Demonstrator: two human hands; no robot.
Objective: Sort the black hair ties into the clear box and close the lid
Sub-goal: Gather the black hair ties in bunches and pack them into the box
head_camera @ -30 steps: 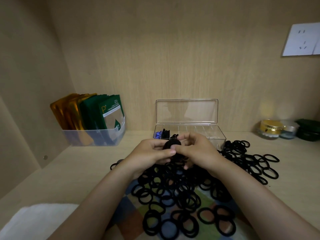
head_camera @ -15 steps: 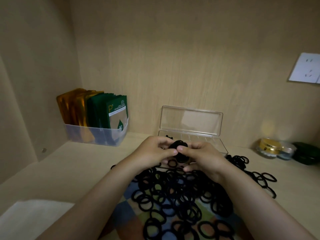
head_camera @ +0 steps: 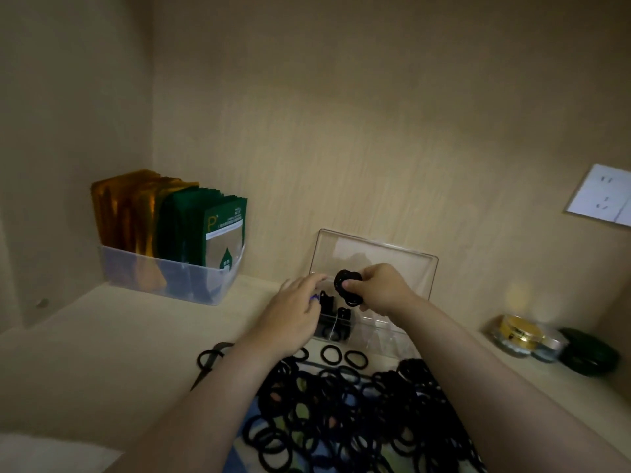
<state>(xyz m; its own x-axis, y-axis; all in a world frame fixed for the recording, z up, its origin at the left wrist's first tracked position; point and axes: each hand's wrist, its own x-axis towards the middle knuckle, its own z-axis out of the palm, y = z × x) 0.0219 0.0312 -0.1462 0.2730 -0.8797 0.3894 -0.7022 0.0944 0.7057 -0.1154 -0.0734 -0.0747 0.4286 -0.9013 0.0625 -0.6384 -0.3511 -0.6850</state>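
On a pale wooden shelf [head_camera: 102,353], a person's right hand [head_camera: 380,290] is gripping a bundle of black hair ties [head_camera: 347,291], thumb pressing on its front, and is holding it above the middle of the clear box [head_camera: 382,336]. The box's lid [head_camera: 396,261] is standing open, leaning back towards the wall. The left hand [head_camera: 290,315] is reaching over the box's left end with fingers stretched loosely, holding nothing that can be seen; its fingertips are lying near the lid's lower edge. Black items are sitting in the box's left-hand compartments, with something small and blue just beside the left fingers. A large heap of loose hair ties [head_camera: 341,414] is lying in front of the box, spreading across a checked cloth [head_camera: 239,454]. To the left, a clear tub [head_camera: 164,281] is holding upright gold and green sachets [head_camera: 218,227]. To the right, a gold-lidded jar [head_camera: 517,331] and a dark green jar [head_camera: 589,356] are sitting by the wall, below a white wall socket [head_camera: 604,196].
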